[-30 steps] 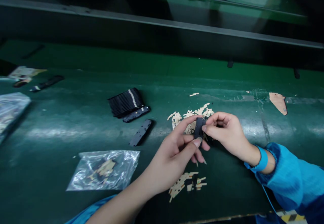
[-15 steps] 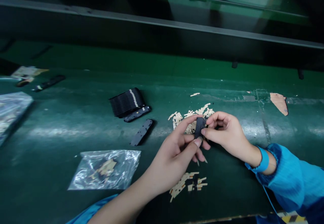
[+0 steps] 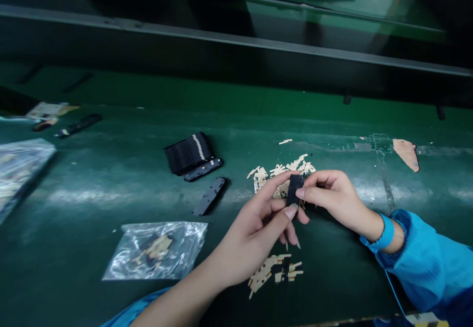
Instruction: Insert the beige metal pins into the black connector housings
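Note:
A small black rectangular plate (image 3: 294,189) is held upright between my hands. My left hand (image 3: 254,233) grips its edges with thumb and fingers. My right hand (image 3: 330,194) is closed at the plate's right side, its thumb pressing on the face. Whether a small piece sits in the right fingers, I cannot tell. Behind the hands lies a pile of small cream-coloured flat pieces (image 3: 260,177). Below the left hand is a second group of cream pieces with orange marks (image 3: 261,277). A similar black plate (image 3: 210,196) lies to the left.
A row of stacked black plates (image 3: 187,154) stands left, with another dark plate (image 3: 203,169) in front. A clear plastic bag (image 3: 121,253) holds cream pieces. Another bag (image 3: 22,169) lies at the left edge. A brown scrap (image 3: 406,154) lies right. A dark ledge (image 3: 236,58) crosses behind.
The whole view has shifted slightly, so things on the table sit a little lower. My right thumb now presses further over the plate's face, and both hands still hold it.

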`<state>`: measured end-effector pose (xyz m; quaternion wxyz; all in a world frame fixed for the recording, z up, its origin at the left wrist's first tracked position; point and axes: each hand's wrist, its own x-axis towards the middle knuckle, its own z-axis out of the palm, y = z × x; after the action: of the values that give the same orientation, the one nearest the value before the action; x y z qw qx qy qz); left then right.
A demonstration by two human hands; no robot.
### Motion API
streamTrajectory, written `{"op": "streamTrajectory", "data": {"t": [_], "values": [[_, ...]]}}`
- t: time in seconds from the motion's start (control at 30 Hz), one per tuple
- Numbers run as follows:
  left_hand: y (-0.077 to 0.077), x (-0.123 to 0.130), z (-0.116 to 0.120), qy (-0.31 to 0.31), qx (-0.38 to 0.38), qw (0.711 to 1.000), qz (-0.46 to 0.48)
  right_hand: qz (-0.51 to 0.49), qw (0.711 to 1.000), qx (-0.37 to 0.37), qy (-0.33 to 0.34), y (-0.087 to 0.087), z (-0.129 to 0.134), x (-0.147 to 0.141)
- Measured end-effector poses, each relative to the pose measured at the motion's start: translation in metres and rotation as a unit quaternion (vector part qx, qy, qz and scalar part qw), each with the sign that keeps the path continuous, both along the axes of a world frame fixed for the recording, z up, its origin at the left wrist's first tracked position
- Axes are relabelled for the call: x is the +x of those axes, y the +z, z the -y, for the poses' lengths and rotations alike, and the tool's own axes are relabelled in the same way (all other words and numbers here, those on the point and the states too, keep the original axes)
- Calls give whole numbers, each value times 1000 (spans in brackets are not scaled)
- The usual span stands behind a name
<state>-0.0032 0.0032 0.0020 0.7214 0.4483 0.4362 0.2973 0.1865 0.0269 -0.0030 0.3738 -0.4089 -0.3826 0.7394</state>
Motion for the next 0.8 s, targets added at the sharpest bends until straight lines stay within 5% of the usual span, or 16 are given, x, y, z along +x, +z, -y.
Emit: {"op": "streamTrajectory", "data": {"t": [0.47,0.8], "values": [[-8,-2,-6,13,-72,993,92,94,987,125,-49,-8,1,6],[-4,-8,-10,-45,-157,971,176,94,987,130,5,-7,-1,10]]}}
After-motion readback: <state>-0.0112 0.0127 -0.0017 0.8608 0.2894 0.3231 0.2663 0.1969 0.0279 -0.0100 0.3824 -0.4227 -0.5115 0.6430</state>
